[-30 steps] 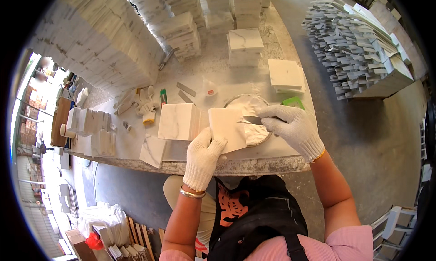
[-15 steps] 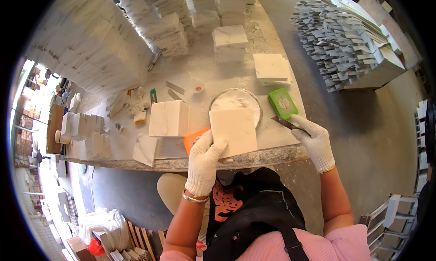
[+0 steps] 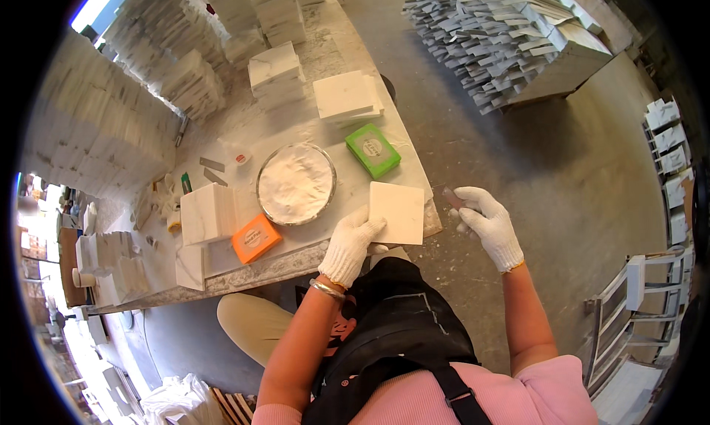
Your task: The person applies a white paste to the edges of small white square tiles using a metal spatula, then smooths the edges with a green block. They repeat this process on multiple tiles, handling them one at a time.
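My gloved left hand grips a square white tile by its left edge, thumb on top, over the table's front edge. In my gloved right hand is a thin, flat metal scraper blade, held between thumb and fingers to the right of the tile and apart from it. A round metal pan holding white powder or paste stands left of the tile. Beyond the tile lies a green rectangular hand pad. An orange hand pad rests near the front edge.
Marbled tile stacks stand on the table, with tall ones at the far left. Two loose metal blades lie behind the pan. Across the floor at right is a large pile of grey-white strips. A metal rack stands at lower right.
My view has swung right. The tile, held over the pan before, is now right of it, near the table corner. The blade has moved from beside the green pad out past the table's edge.
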Demonstrator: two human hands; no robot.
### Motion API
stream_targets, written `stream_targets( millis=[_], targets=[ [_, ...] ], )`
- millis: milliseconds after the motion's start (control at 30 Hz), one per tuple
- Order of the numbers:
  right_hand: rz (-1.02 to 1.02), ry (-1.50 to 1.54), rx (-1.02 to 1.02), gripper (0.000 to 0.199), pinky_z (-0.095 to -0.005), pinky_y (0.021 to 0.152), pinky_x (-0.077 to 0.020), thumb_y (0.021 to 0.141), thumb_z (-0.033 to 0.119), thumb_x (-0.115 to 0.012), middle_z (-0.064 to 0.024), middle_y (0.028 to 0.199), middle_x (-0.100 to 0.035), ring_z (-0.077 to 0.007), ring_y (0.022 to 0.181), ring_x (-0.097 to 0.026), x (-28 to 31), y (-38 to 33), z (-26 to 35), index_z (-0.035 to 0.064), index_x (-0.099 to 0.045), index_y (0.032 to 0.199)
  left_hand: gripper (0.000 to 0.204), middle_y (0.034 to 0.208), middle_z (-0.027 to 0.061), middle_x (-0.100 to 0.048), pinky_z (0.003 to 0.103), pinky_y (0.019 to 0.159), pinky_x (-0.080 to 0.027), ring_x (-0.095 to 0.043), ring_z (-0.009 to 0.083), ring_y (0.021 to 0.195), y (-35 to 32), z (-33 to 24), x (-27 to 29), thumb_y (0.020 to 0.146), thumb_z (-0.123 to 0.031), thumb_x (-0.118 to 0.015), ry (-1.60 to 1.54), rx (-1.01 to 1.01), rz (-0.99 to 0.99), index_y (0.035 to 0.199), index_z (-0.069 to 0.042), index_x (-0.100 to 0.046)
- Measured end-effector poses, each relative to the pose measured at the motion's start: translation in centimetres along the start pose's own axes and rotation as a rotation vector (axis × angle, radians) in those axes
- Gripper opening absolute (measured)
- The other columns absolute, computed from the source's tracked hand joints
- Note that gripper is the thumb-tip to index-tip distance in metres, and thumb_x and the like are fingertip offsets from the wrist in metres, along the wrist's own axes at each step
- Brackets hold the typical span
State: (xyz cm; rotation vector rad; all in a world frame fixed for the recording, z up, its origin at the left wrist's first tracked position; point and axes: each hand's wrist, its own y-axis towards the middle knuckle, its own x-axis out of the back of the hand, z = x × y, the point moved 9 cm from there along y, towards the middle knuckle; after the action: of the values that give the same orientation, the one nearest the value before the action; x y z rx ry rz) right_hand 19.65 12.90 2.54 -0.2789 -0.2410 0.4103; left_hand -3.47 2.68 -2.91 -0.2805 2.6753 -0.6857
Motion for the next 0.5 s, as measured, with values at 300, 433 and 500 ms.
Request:
stream_targets(
  millis=[300, 433, 500],
  targets=[
    [0.057, -0.227, 0.335, 0.03, -0.0309, 0.092, -0.0543, 0.094, 0.009, -0.067, -0.0109, 0.115, -0.076, -0.0162, 0.103, -0.071, -1.2, 4.6, 2.2, 0.0021, -0.071, 0.124, 0.052, 0.112, 0.0204, -0.07, 0.042, 0.088, -0.054, -0.07, 0.0322, 0.101, 0.3, -5.8, 1.0, 0.093, -0.033, -0.065, 0.979, -0.54, -0.437, 0.135, -0.003, -0.062],
    [0.139, -0.214, 0.357, 0.03, -0.0311, 0.093, -0.0543, 0.094, 0.01, -0.068, -0.0121, 0.117, -0.075, -0.0178, 0.106, -0.071, -2.1, 6.5, 2.3, 0.002, -0.071, 0.123, 0.053, 0.11, 0.018, -0.068, 0.044, 0.089, -0.054, -0.067, 0.0352, 0.103, -0.1, -7.5, 0.0, 0.09, -0.037, -0.069, 1.183, -0.49, -0.487, 0.131, -0.005, -0.063],
    [0.162, -0.262, 0.362, 0.03, -0.0312, 0.094, -0.0545, 0.094, 0.011, -0.068, -0.0122, 0.117, -0.076, -0.0187, 0.107, -0.072, -2.5, 7.0, 2.5, 0.002, -0.071, 0.123, 0.055, 0.114, 0.0176, -0.066, 0.045, 0.087, -0.054, -0.067, 0.0346, 0.103, -0.1, -7.5, 0.0, 0.089, -0.037, -0.071, 1.24, -0.525, -0.481, 0.132, -0.006, -0.062]
  ],
)
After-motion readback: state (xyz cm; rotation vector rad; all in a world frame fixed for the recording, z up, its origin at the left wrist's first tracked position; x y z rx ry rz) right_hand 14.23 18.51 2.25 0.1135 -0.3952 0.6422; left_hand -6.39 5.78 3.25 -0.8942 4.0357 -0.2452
